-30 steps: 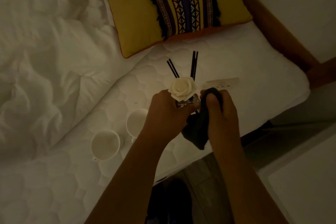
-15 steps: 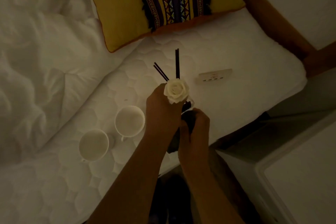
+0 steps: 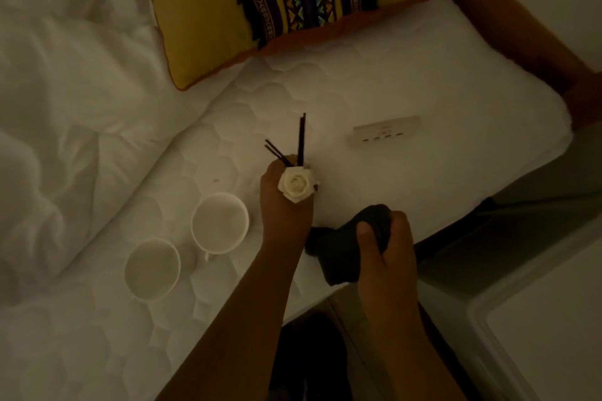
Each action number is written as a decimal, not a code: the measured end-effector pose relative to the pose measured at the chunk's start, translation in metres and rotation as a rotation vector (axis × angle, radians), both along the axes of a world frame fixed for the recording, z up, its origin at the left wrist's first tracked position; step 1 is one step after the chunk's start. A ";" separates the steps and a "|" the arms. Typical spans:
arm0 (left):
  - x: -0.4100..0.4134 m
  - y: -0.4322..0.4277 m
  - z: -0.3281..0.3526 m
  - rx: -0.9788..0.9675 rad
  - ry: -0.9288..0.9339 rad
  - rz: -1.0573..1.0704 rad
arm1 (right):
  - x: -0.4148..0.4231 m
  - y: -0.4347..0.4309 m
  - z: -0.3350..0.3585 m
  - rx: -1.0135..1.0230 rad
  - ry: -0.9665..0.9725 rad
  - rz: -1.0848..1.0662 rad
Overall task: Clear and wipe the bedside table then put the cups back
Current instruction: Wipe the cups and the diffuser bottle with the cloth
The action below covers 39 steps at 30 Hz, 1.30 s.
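the left hand (image 3: 284, 205) gripped a diffuser (image 3: 297, 179) over the mattress (image 3: 423, 81), beside two cups (image 3: 220, 222); the right hand (image 3: 387, 247) clutched a dark cloth (image 3: 342, 254).

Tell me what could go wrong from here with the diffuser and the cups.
1. The left hand grips the reed diffuser over the white mattress; set down on that soft surface, it may tip and spill.
2. The two cups stand on the mattress beside the left forearm; a sideways move could topple them.
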<state>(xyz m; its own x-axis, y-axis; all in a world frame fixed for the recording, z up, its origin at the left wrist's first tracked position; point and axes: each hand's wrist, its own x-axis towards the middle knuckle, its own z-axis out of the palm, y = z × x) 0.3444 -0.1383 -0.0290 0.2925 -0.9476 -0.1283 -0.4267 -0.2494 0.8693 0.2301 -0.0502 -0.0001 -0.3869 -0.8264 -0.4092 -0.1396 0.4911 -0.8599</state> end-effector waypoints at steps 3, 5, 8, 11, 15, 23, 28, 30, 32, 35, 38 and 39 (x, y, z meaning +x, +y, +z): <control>-0.009 0.017 0.002 0.041 0.088 0.102 | -0.015 -0.002 0.009 -0.018 -0.018 -0.019; -0.009 0.034 0.001 0.147 0.051 0.185 | -0.023 -0.004 0.015 -0.021 -0.024 -0.041; -0.020 0.060 0.008 0.304 0.025 0.244 | -0.040 -0.006 0.021 -0.026 -0.019 -0.074; -0.044 0.068 0.016 0.270 0.026 0.048 | -0.056 -0.005 0.022 -0.030 0.006 -0.085; -0.075 0.021 0.013 0.154 0.131 -0.048 | -0.073 -0.003 0.023 -0.045 -0.003 -0.101; -0.084 -0.047 -0.014 0.112 0.023 -0.064 | -0.083 0.002 0.024 -0.056 -0.025 -0.074; -0.084 -0.047 -0.017 0.068 0.011 -0.058 | -0.086 -0.001 0.026 -0.071 -0.008 -0.050; -0.089 -0.034 -0.012 0.089 0.118 -0.071 | -0.087 -0.005 0.029 -0.075 0.017 -0.043; -0.094 -0.017 -0.005 0.100 0.178 -0.085 | -0.088 -0.010 0.032 -0.071 0.039 -0.033; -0.094 0.006 0.008 0.151 0.207 -0.137 | -0.086 -0.022 0.039 -0.133 0.183 0.041; -0.091 0.027 0.030 0.186 0.267 -0.206 | -0.074 -0.031 0.045 -0.241 0.488 0.156; -0.088 0.034 0.039 0.197 0.303 -0.212 | -0.066 -0.033 0.047 -0.259 0.547 0.185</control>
